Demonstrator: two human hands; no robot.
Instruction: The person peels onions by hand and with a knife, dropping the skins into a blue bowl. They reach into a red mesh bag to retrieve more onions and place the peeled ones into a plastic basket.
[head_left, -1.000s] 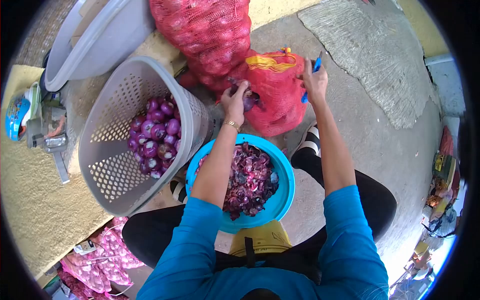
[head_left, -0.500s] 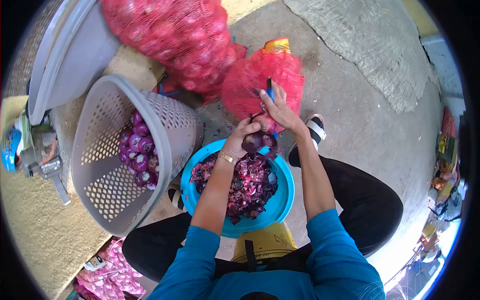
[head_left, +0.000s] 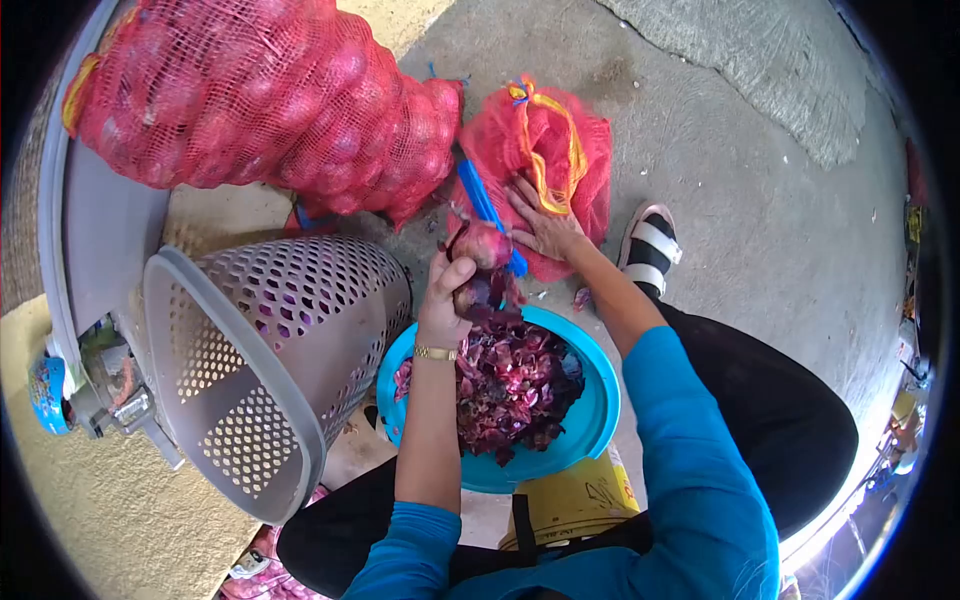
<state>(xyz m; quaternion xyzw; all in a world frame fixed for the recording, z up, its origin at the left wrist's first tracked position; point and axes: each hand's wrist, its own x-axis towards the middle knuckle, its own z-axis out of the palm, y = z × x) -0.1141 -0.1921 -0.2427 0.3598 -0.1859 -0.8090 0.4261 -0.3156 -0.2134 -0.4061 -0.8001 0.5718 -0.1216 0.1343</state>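
My left hand (head_left: 447,290) is closed around red onions (head_left: 482,246), with dark loose skins hanging from them above the basin. My right hand (head_left: 545,225) lies with fingers stretched out on a red mesh bag (head_left: 585,150) with a yellow-orange edge. Between the onions and my right hand runs a long blue strip (head_left: 482,195), passing close by the right thumb; I cannot tell whether the thumb holds it. Beneath my hands, a turquoise basin (head_left: 597,400) carries a heap of onion skins (head_left: 515,385).
A large mesh sack of onions (head_left: 290,100) lies at the upper left. Below it a grey perforated basket (head_left: 300,420) leans, onions showing through its holes. A yellow bucket (head_left: 570,500) stands under the basin. My sandalled foot (head_left: 650,245) rests right of the mesh bag.
My right hand has left the onions and moved onto the mesh bag, its fingers spreading. The bag's yellow edge has shifted towards me. My left hand still grips the onions. The view has shifted.
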